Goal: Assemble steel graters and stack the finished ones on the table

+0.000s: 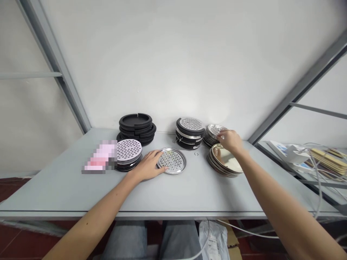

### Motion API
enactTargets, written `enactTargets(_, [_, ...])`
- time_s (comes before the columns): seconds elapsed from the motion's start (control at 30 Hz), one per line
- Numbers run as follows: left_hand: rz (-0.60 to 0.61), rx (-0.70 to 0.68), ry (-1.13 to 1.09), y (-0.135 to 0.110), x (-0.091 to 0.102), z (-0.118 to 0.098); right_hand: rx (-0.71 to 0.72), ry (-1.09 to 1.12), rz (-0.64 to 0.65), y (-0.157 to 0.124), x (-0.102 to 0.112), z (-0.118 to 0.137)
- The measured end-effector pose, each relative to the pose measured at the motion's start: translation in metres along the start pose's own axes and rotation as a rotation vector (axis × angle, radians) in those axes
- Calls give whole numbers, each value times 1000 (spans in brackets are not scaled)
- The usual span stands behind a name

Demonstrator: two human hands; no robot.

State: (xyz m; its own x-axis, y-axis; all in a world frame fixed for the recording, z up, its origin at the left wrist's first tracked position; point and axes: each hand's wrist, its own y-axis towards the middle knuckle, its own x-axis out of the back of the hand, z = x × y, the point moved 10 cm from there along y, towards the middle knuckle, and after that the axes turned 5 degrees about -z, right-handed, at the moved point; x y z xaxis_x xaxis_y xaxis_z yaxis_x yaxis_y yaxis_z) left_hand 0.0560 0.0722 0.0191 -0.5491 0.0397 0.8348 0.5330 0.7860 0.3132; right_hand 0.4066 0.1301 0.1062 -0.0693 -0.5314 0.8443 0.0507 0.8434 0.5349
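Note:
A round perforated metal tray (173,160) lies flat on the grey table (189,191). My left hand (149,165) rests on the tray's left rim, fingers stretched out. My right hand (230,140) reaches to the back right and pinches the top perforated disc of a slanted stack (213,133). Just below that hand sits a stack of shiny plain metal plates (225,161).
Black rings are piled at the back left (137,127). A stack of black rings topped by a perforated disc (190,131) stands at the back middle, another such stack (129,153) at the left beside a blurred pink patch (100,157). Metal frame posts flank the table; cables lie right.

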Motion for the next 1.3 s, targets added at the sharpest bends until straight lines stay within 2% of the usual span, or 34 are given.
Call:
enactTargets(0.2, [-6,-6,-4,0,1,-1,42,-41,-180,-8,13,-1])
enactTargets(0.3, [-8,0,-15,0,1,-1,67,-55,-230,-13,16,-3])
enactTargets(0.6, [6,19,6,0,-1,0,104,-59,-272,-20,14,0])
enactTargets(1.03, [4,9,13,0,1,-3,89,-84,-379,-22,31,-1])
enactTargets(1.3, [-4,5,-1,0,2,-2,114,-60,-410,-19,44,10])
